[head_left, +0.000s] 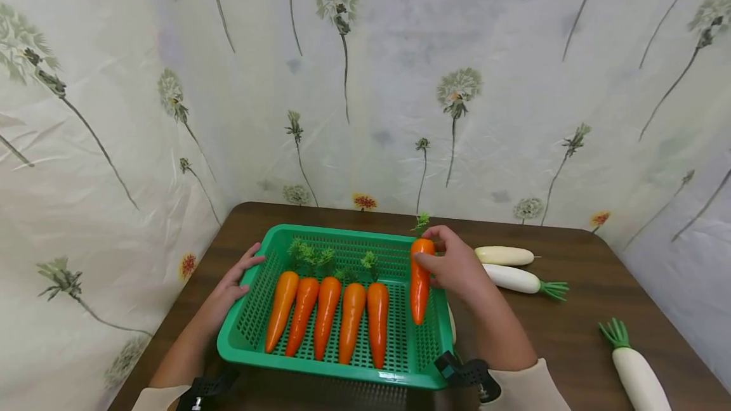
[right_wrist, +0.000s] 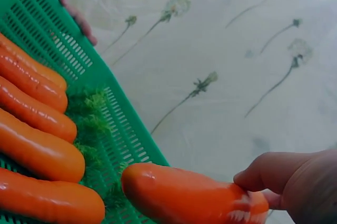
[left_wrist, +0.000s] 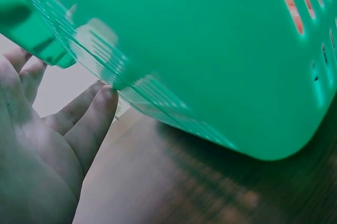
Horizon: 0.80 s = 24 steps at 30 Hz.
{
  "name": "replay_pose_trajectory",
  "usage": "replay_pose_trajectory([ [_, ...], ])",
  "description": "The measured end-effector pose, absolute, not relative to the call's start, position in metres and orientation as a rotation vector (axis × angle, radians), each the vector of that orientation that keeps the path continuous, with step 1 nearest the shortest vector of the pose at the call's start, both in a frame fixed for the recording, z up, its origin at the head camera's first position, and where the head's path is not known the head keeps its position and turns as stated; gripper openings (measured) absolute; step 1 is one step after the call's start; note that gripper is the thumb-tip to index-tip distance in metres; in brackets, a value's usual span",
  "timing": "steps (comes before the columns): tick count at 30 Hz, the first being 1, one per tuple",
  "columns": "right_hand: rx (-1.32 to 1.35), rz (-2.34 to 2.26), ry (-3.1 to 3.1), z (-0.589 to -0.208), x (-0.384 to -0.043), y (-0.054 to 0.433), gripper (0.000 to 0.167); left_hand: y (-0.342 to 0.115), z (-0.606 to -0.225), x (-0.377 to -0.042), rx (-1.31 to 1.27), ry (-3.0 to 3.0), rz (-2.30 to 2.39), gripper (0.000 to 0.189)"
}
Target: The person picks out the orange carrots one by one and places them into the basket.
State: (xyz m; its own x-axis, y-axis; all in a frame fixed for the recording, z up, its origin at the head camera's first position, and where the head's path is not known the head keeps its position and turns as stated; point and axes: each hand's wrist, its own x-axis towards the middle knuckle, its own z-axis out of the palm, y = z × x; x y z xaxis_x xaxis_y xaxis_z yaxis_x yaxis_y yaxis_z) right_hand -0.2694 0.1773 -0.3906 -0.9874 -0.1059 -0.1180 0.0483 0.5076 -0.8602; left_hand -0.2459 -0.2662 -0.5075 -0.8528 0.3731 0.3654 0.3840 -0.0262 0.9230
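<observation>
My right hand (head_left: 457, 262) pinches an orange carrot (head_left: 420, 284) with a small green top, holding it over the right end of a green plastic basket (head_left: 320, 368). In the right wrist view, thumb and fingers grip one end of this carrot (right_wrist: 184, 192). Several more carrots (head_left: 328, 309) lie side by side in the basket, leafy tops toward the back. At the basket's left side, my left hand (head_left: 228, 284) touches the rim with its fingers extended. The left wrist view shows fingers (left_wrist: 92, 124) straight against the slotted outer wall (left_wrist: 174, 97).
Two white radishes (head_left: 511, 278) lie right of the basket, behind my right forearm. Another white radish (head_left: 641, 379) with a green top is at the front right of the brown wooden table (head_left: 571, 335). A flower-patterned sheet (head_left: 388, 81) hangs behind and beside the table.
</observation>
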Motion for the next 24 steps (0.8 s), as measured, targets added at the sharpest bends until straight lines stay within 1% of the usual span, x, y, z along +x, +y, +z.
replay_pose_trajectory([
  [14,-0.088,-1.424,2.596,-0.395,-0.267,0.167,0.046,-0.268,-0.510,-0.248,-0.908,-2.159,-2.045,0.047],
  [19,-0.106,-1.362,2.633,-0.395,-0.266,0.165,0.048,-0.269,-0.510,-0.248,-0.892,-2.164,-2.055,0.048],
  [24,-0.146,-1.289,2.673,-0.397,-0.264,0.166,0.046,-0.268,-0.510,-0.247,-0.869,-2.178,-2.058,0.048],
])
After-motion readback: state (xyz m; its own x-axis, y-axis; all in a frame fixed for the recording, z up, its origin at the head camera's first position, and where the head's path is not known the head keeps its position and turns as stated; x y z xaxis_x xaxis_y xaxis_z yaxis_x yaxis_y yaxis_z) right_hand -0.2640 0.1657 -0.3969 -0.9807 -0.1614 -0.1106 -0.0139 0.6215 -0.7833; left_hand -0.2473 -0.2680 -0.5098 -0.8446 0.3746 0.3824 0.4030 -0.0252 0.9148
